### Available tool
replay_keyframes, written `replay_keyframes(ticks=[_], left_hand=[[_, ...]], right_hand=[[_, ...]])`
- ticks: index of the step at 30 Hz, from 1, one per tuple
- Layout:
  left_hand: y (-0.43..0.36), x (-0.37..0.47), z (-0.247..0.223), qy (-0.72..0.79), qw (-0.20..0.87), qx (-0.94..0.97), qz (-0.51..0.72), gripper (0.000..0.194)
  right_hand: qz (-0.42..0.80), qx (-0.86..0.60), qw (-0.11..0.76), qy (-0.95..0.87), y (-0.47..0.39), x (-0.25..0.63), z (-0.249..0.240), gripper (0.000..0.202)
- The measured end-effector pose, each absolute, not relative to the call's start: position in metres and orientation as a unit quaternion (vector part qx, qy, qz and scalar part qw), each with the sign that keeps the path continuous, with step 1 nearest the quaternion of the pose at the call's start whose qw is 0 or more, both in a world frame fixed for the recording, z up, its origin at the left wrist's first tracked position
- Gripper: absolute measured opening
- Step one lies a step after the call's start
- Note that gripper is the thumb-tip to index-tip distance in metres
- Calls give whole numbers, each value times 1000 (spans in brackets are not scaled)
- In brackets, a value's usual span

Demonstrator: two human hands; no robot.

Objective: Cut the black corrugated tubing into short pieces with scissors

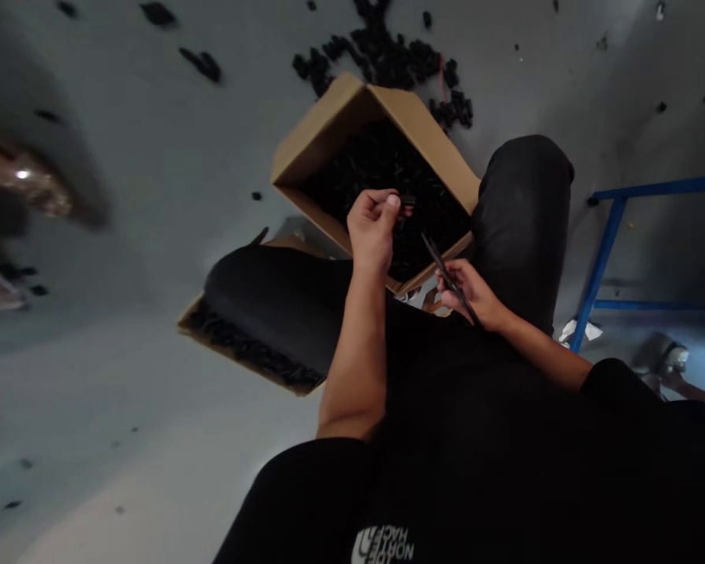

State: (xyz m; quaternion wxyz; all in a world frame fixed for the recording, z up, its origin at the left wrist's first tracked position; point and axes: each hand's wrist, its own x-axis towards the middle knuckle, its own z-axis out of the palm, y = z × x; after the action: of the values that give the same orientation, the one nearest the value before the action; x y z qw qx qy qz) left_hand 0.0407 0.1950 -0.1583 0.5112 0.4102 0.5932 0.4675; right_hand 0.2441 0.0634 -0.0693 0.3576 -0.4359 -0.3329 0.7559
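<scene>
My left hand is closed, pinching a small black piece between thumb and fingers over the open cardboard box. Many small black parts fill the inside of that box. To the right and closer to my body, my right hand is closed around a slim black pointed tool; its exact kind cannot be made out. The tool's narrow tip points up and left, toward the box, apart from the piece in my left hand.
Beyond the box lies a heap of black parts on the grey floor. A shallow cardboard tray of black parts sits by my left leg. A blue metal frame stands at right. Another person's foot shows at left.
</scene>
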Motion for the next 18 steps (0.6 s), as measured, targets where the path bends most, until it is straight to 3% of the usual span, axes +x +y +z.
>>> replay_keyframes(ticks=[4, 7, 18], left_hand=[[150, 36, -88, 595, 425, 442, 520, 68], [118, 42, -61, 596, 394, 443, 542, 65], [66, 42, -50, 596, 392, 399, 576, 61]], right_hand=[[726, -467, 335, -378, 65, 241, -65, 71], [706, -464, 291, -448, 65, 240, -54, 64], [637, -447, 237, -582, 67, 237, -33, 49]])
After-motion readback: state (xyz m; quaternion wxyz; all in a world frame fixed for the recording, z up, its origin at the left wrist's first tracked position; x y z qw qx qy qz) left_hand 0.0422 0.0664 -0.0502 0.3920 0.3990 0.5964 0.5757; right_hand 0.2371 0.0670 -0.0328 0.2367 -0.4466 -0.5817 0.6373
